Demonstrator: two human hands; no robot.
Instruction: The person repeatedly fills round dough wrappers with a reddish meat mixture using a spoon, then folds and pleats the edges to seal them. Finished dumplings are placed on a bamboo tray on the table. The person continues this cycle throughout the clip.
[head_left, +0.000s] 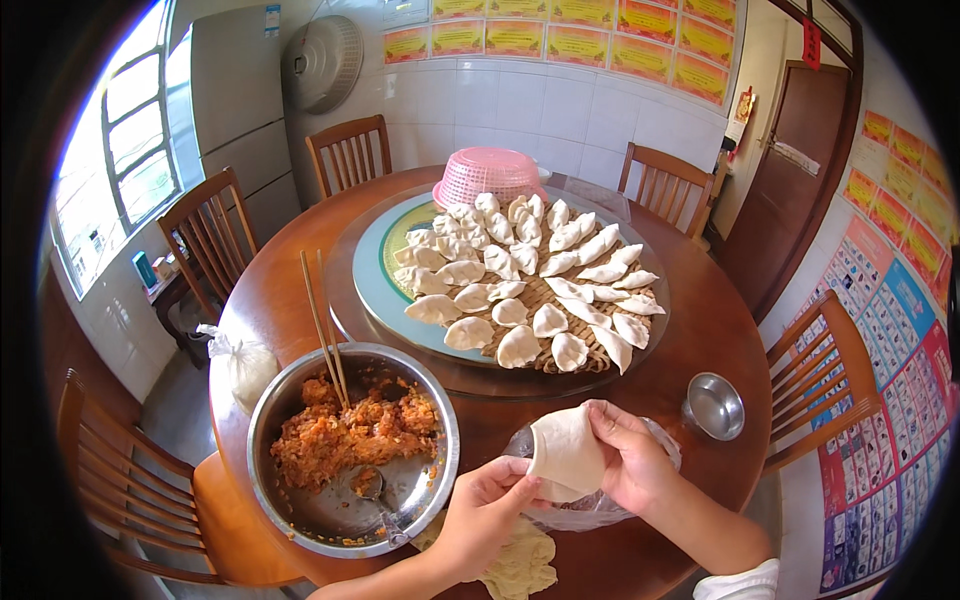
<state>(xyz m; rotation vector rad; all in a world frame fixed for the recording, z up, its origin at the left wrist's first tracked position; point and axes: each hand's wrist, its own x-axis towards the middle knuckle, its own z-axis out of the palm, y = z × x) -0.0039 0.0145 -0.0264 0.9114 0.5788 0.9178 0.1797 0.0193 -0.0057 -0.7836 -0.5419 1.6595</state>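
A flat dumpling wrapper (568, 454) is held up by both hands above a clear plastic bag (652, 439). My left hand (491, 499) pinches its lower left edge between thumb and fingers. The upper right edge is gripped by my right hand (630, 457). To the left stands a steel bowl (256, 465) of orange-red filling (352, 442), with chopsticks (324, 330) and a metal spoon (369, 484) in it. Folded dumplings (517, 346) lie in rows on a woven tray (529, 300). A yellowish cloth (525, 559) lies partly beneath my left forearm.
The round wooden table (720, 330) carries a glass turntable (345, 292) with a pink basket (487, 176) at its back. A small steel bowl (714, 406) stands right, a tied white bag (244, 367) left. Wooden chairs (825, 382) surround the table.
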